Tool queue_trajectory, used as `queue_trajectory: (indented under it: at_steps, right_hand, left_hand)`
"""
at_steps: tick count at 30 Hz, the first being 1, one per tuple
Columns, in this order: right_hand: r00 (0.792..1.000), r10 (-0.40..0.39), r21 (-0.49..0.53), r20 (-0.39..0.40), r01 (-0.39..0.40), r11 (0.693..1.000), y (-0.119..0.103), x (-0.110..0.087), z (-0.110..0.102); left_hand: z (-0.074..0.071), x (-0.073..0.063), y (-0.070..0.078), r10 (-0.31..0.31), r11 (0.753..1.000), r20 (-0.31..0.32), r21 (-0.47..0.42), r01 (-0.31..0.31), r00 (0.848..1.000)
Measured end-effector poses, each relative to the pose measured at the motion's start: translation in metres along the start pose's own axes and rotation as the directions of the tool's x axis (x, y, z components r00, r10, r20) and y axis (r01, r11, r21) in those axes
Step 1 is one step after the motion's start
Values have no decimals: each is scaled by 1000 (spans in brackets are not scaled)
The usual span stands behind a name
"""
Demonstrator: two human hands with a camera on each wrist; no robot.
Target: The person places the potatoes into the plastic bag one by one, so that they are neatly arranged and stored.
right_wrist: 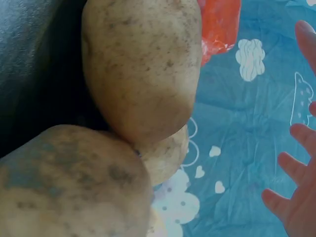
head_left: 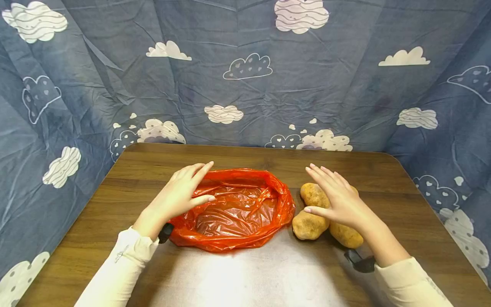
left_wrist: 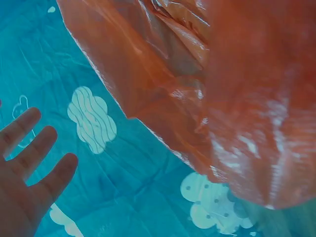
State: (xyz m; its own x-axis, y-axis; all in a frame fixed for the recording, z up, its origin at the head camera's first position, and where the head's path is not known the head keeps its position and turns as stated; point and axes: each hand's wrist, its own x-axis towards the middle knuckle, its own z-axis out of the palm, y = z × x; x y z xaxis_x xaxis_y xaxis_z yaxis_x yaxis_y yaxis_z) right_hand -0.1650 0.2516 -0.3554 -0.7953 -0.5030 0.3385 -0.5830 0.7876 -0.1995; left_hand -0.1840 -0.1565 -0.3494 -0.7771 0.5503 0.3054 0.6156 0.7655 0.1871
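Observation:
A red plastic bag [head_left: 230,243] lies on the table with its wide mouth facing up, its rim folded round. Over its left side hovers my left hand [head_left: 174,194], fingers spread and straight, holding nothing. The left wrist view shows the crinkled bag wall [left_wrist: 163,113] close by and the left fingers [left_wrist: 54,177] apart from it. Right of the bag, several brown potatoes [head_left: 310,226] lie clustered together. My right hand [head_left: 341,200] is above them with extended fingers, partly hiding the back ones. In the right wrist view, a large potato [right_wrist: 143,64] appears beside another potato [right_wrist: 74,182].
The wood-grain table [head_left: 142,170] has a bright glare patch near its front. Behind it and at both sides hangs a dark blue cloth [head_left: 249,94] with cloud prints. Black wrist straps [head_left: 360,261] sit at both cuffs.

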Motion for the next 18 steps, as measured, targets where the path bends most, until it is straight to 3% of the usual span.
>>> queue_trajectory:
  at_steps: [9,18]
  right_hand:
    - [998,38,61,-41,-35,998,9,-16,3]
    - [995,20,85,-97,-11,996,18,-32,9]
  left_hand:
    - [0,-15,-13,-102,992,-33,-80,99,994]
    - [1,-34,-29,-203,957,-24,-217,194,979]
